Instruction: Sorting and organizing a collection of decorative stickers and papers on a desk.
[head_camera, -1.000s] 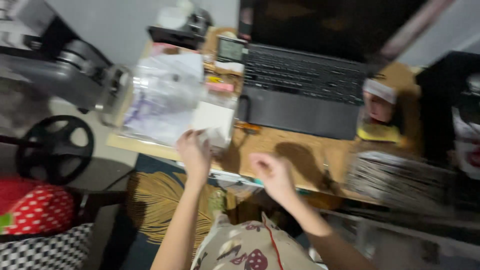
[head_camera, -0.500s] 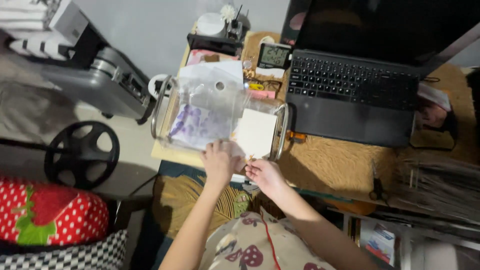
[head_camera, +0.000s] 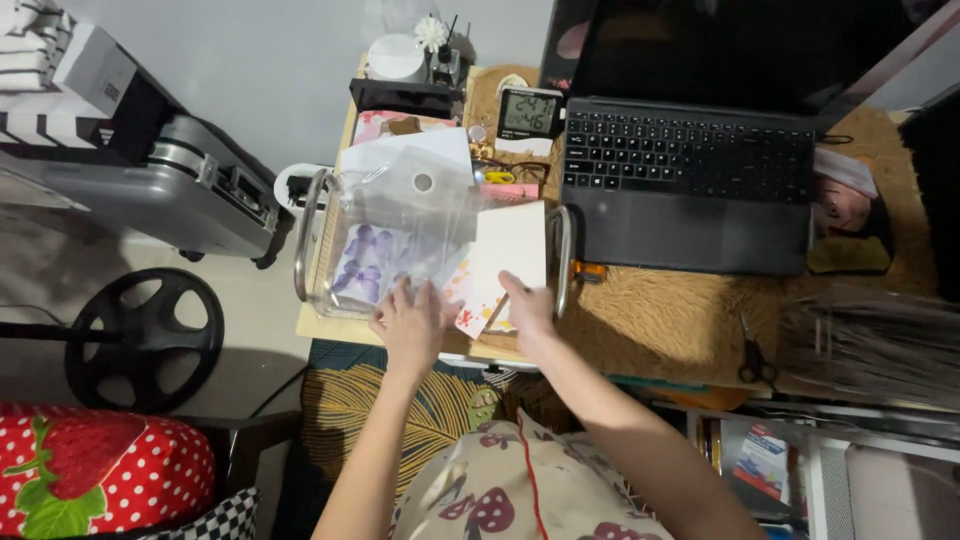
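Nearest, the left hand lies flat with fingers spread, pressing a small patterned sheet at the front edge of the clear tray. Just right of it, the right hand pinches the sheet's lower corner together with the white card. These sheets look thin, light and limp, easily creased, so an edge pinch suits them. Beyond the fingers the tray holds purple butterfly cut-outs and clear sleeves; farther right sits a laptop.
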